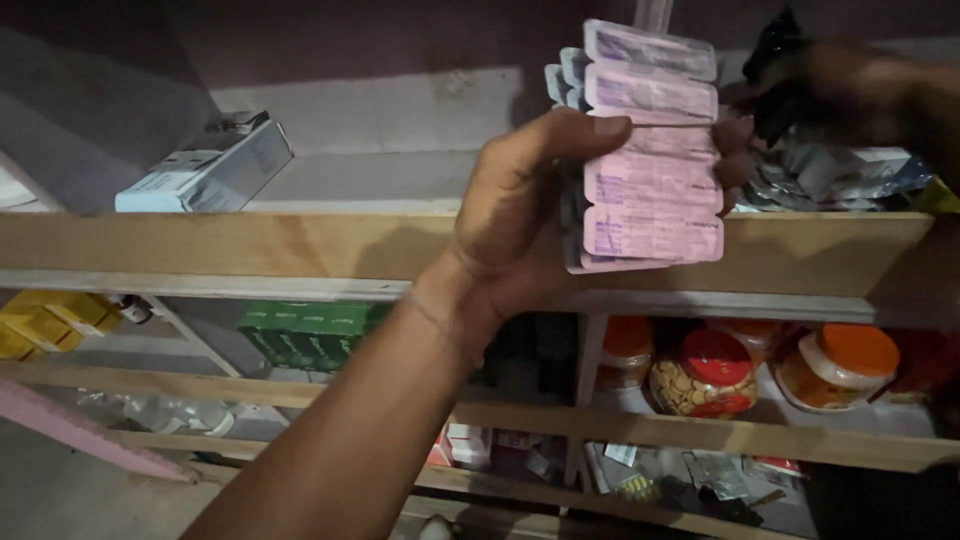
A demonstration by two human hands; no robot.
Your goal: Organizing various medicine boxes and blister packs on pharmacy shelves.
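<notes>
The left hand (520,215) rises from the lower middle on a bare forearm with a thin thread at the wrist, palm turned away, thumb laid across the front of a stack of pink foil blister strips (648,150). Its grip is closed on that stack, holding it upright in front of the top wooden shelf (300,245), right of centre. The right hand (850,85) reaches in from the far right at the stack's upper edge, dim and blurred; I cannot tell whether its grip is closed.

Below, a lower plank shelf (700,430) carries round plastic jars with orange and red lids (835,365). To the left sit green cardboard boxes (305,330) and yellow boxes (45,320). On the top shelf a pale blue and grey carton (205,165) lies tilted at left, and silvery foil strips (830,175) heap at right. The far wall is dull purple.
</notes>
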